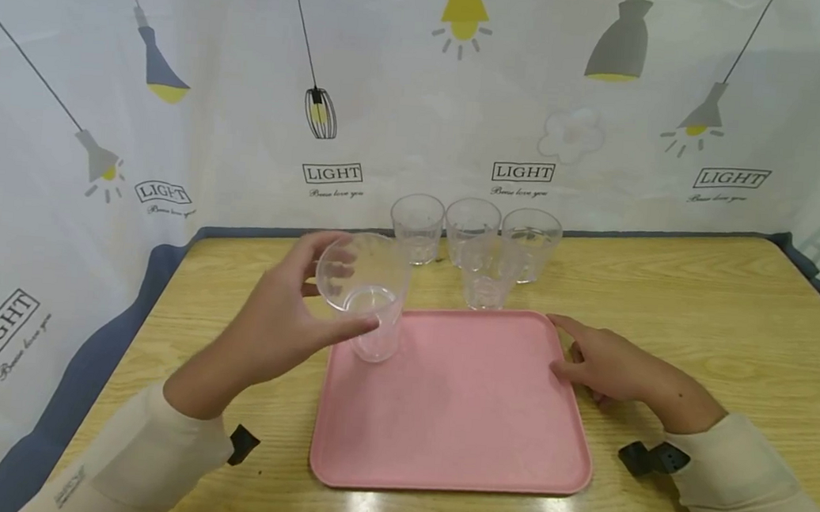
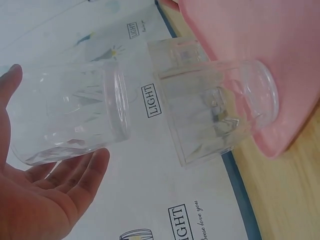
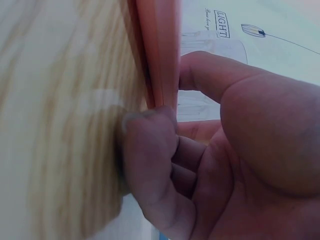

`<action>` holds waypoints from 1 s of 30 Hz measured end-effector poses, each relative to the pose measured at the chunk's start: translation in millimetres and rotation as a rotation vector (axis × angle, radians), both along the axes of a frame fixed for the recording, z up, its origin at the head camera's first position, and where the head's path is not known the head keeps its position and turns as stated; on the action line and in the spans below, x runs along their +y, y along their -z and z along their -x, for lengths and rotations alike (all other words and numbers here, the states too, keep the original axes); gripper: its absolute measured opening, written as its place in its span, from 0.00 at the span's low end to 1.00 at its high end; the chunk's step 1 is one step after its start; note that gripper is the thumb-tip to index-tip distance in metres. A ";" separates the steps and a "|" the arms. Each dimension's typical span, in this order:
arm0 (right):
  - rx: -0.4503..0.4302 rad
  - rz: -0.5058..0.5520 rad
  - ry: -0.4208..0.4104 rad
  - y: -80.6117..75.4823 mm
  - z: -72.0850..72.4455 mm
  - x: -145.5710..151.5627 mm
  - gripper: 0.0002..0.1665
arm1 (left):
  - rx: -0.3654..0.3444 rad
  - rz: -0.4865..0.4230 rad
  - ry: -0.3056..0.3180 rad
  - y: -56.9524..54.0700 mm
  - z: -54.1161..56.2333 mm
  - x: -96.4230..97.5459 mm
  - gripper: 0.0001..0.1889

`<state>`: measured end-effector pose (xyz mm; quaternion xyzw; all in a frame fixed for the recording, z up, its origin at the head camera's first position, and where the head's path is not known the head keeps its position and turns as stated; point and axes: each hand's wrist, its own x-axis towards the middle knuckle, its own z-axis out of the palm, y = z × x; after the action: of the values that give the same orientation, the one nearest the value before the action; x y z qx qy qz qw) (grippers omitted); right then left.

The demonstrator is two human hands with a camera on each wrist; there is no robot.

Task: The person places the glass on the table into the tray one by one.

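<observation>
My left hand (image 1: 281, 310) holds a clear cup (image 1: 333, 278) by its sides, thumb in front and fingers behind. In the left wrist view this held cup (image 2: 70, 115) is apart from a second clear cup (image 2: 215, 110), which stands on the pink tray (image 2: 250, 30). From the head view the two overlap, the lower cup (image 1: 375, 347) showing at the tray's back left corner. At the right side of the pink tray (image 1: 456, 418), my right hand (image 1: 616, 366) grips the rim, thumb on top. The right wrist view shows curled fingers (image 3: 150, 155) against the tray's edge (image 3: 162, 50).
Behind the tray, three clear cups stand in a row, among them a left one (image 1: 417, 229) and a right one (image 1: 532, 245). Another clear cup (image 1: 487, 281) stands before them, close to the tray's back rim. A patterned white cloth (image 1: 426, 130) rises behind the wooden table (image 1: 699, 308).
</observation>
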<state>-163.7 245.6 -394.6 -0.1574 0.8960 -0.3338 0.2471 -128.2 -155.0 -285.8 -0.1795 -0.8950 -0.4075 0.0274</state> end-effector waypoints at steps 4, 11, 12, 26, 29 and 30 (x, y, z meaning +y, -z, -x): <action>0.002 -0.008 -0.004 -0.9 -0.2 -0.7 0.46 | -0.001 -0.002 0.009 2.8 -8.9 -3.1 0.48; -0.018 -0.004 0.006 -0.8 0.6 0.1 0.46 | 0.019 -0.003 0.021 7.2 -26.2 -7.0 0.48; -0.018 -0.005 0.007 -0.7 0.8 0.4 0.46 | 0.018 -0.001 0.020 7.7 -28.5 -7.2 0.49; -0.019 -0.002 0.008 1.0 1.7 1.8 0.46 | -0.059 0.001 0.020 18.8 -48.1 -8.2 0.52; -0.017 0.000 0.004 0.6 1.5 0.9 0.46 | -0.072 0.005 0.022 21.4 -49.7 -9.5 0.52; -0.017 -0.001 0.005 0.3 1.5 0.6 0.46 | -0.074 0.007 0.021 22.3 -50.0 -10.0 0.52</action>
<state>-165.2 246.2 -394.9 -0.1523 0.8944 -0.3351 0.2540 -78.1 -165.0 -308.1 -0.1737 -0.8950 -0.4108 -0.0104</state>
